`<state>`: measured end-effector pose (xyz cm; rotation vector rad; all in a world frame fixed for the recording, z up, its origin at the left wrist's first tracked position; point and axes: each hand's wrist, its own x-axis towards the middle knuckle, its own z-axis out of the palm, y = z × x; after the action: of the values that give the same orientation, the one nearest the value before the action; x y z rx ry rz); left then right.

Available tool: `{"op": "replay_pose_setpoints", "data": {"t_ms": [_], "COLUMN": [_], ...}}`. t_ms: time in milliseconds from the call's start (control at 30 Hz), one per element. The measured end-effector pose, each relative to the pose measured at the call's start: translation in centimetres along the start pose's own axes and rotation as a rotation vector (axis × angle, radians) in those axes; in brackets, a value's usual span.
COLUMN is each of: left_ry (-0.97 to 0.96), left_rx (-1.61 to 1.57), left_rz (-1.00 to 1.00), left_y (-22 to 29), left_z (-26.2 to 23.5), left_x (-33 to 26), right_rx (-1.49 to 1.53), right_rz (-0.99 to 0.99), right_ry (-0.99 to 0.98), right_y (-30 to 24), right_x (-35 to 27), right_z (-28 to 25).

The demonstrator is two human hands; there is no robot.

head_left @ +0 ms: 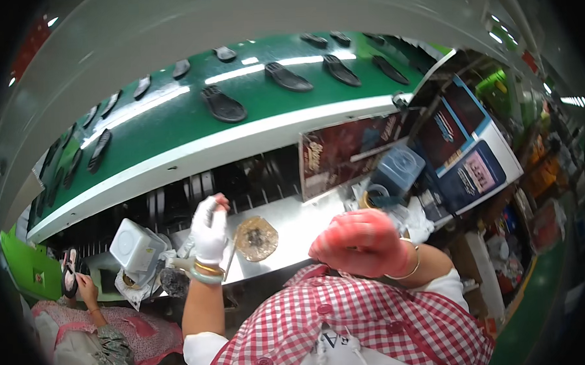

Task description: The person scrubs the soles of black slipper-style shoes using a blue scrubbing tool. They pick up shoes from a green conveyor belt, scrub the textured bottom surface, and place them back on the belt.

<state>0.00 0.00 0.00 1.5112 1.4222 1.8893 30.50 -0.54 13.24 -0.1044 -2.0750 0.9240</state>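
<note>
It cannot be seen if anything is pinched by the bent fingers of the white-gloved left hand (210,235) or the curled, blurry, red-gloved right hand (360,243). A round brown dish (256,239) is set between them on the shiny bench (297,224), nearer the left. Dark soles (223,105) are spread on the green belt (163,128), but how much is done or left cannot be known.
</note>
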Motion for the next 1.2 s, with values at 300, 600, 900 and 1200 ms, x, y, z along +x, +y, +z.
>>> {"op": "replay_pose_setpoints", "data": {"t_ms": [300, 600, 900, 1200], "left_ry": [0.406, 0.354, 0.336, 0.504], "left_rx": [0.826, 1.429, 1.331, 1.331], "left_rz": [-0.1, -0.392, -0.3, -0.529], "left_y": [-9.3, -6.1, -16.1, -16.0], "left_z": [-22.9, -21.3, -35.2, -34.6], "left_x": [16.8, 21.6, 26.3, 25.7], "right_rx": [0.058, -0.186, -0.459, -0.875], "right_rz": [0.922, 1.249, 0.871, 0.104], "right_ry": [-0.108, 0.079, 0.194, 0.092], "right_y": [14.1, 12.7, 14.1, 19.6], "right_x": [-10.5, -19.6, -10.4, 9.9], "right_z": [3.8, 1.3, 1.4, -0.3]}}
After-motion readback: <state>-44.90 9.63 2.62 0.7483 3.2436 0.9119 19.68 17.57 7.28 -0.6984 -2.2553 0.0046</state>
